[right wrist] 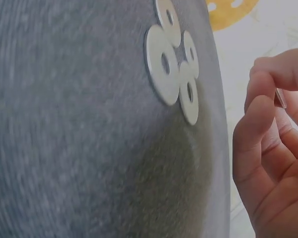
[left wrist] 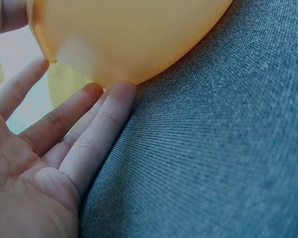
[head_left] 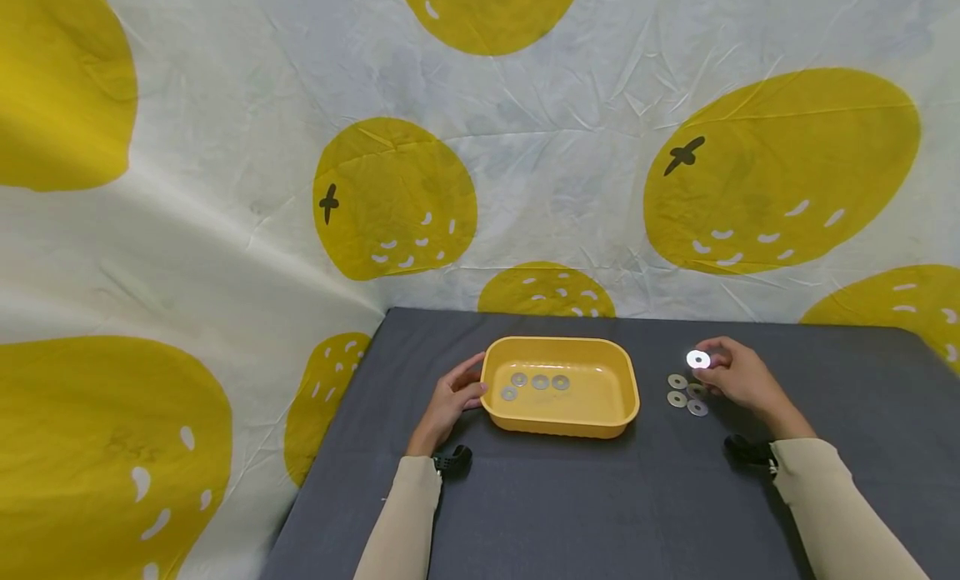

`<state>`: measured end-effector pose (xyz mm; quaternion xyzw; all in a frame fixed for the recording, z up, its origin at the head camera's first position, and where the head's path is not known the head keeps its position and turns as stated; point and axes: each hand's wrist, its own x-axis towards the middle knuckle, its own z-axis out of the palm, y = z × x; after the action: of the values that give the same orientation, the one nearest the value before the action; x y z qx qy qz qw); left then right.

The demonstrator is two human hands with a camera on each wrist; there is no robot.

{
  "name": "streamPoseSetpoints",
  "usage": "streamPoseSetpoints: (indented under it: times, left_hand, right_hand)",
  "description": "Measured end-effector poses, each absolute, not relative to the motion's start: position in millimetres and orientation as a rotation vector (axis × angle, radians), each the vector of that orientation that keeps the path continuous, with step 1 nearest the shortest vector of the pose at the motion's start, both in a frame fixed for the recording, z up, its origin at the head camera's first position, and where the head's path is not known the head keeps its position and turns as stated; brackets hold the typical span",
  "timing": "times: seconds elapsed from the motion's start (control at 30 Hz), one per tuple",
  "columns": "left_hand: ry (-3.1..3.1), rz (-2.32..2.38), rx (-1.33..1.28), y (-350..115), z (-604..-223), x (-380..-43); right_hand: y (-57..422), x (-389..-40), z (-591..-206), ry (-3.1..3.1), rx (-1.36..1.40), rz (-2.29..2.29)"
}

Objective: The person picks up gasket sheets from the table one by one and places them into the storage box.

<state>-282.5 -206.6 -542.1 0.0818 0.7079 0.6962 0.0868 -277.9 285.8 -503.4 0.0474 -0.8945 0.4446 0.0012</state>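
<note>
My left hand (head_left: 452, 399) holds the left end of a yellow plastic tray (head_left: 592, 397), with the thumb at the rim and extended fingertips against the outer wall (left wrist: 139, 39). Several flat metal washers (head_left: 540, 382) lie in the tray's left half. Off to the tray's right, my right hand (head_left: 738, 375) pinches one bright washer (head_left: 698, 360) between thumb and fingers, raised above the table. Just below that hand, several more washers (head_left: 677, 399) lie grouped on the cloth. In the right wrist view only a thin edge of the held washer (right wrist: 280, 98) shows between the fingers.
A dark grey cloth (head_left: 570, 505) covers the table. Behind and to the left hangs a white curtain (head_left: 555, 188) printed with yellow fruit. Each wrist wears a black strap with a camera (head_left: 453, 461).
</note>
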Motion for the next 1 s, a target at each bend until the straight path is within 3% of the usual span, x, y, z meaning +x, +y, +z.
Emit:
streamPoseSetpoints:
  times: [1.0]
  left_hand:
    - [2.132, 2.065, 0.218, -205, -541, -282]
  right_hand:
    - [236, -268, -465, -2.797, 0.220, 1.241]
